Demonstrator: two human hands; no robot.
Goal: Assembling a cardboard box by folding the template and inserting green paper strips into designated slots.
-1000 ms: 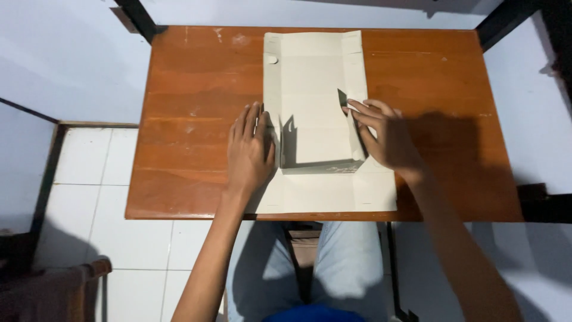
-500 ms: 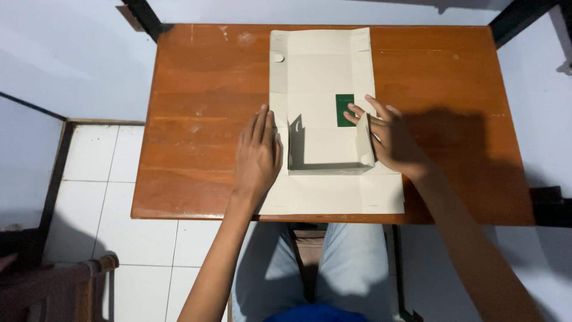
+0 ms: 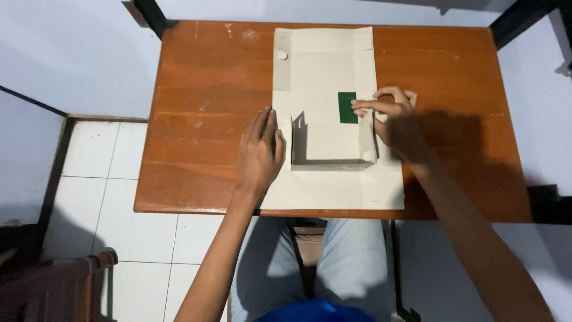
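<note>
Cardboard (image 3: pixel 325 65), pale grey and cut as an unfolded box blank, lies flat along the middle of the wooden table (image 3: pixel 196 119); I see it reach from the far edge of the table to the near edge, where its widest panel ends just at the rim. In the near half of the sheet some flaps (image 3: pixel 332 146) stand up and make a small open tray with three low walls; the part beyond it is flat. The left hand (image 3: pixel 259 152) rests palm down on the left margin of the sheet, just beside the left wall of the tray; its fingers are straight and pressed together, pointing away from the body, and it grips nothing. The right hand (image 3: pixel 396 122) is at the right wall of the tray; its thumb and fingers are bent and closed on the top of a raised side flap, and the fingertips (image 3: pixel 359 107) touch a small dark green flap (image 3: pixel 347 107) that lies over the pale inside of the sheet. I cannot tell exactly how the green piece joins to the sheet. Below the table edge I see legs in light jeans (image 3: pixel 351 262); at left a white tiled floor (image 3: pixel 119 197).
</note>
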